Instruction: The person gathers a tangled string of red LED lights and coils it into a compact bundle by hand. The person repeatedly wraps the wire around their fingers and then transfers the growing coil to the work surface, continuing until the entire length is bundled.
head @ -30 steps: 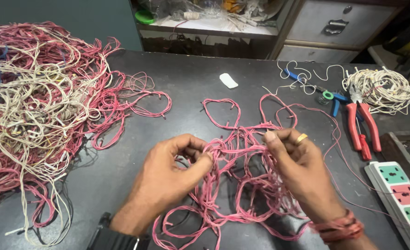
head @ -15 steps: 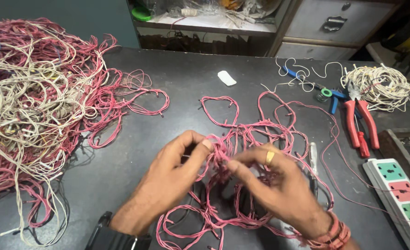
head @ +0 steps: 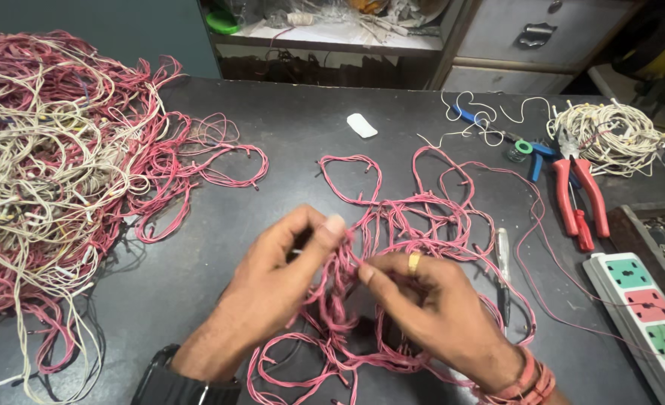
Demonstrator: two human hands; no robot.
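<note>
While a second ago the two hands sat apart with the strands stretched between them, they've now closed in on each other over the middle of the tabletop (head: 287, 150), so the slack in the pink wire bundle (head: 392, 225) has bunched up between them. Left hand (head: 287, 270) has its grip pinched shut on a few pink strands at about 12 o'clock of the hand, thumb against fingertips. Right hand (head: 430, 315), ring on one finger, has curled in from 3 o'clock and its grip is closed around the same clump lower down, though I can't tell how many strands it's got. Looks to me like gathering or sorting one length out of the tangle. Big mixed heap of pink and white wire (head: 55, 195) sits untouched at 9 o'clock, red-handled pliers (head: 580, 195) and the white coil (head: 610, 135) at 2 o'clock, power strip (head: 647, 315) at 4.
</note>
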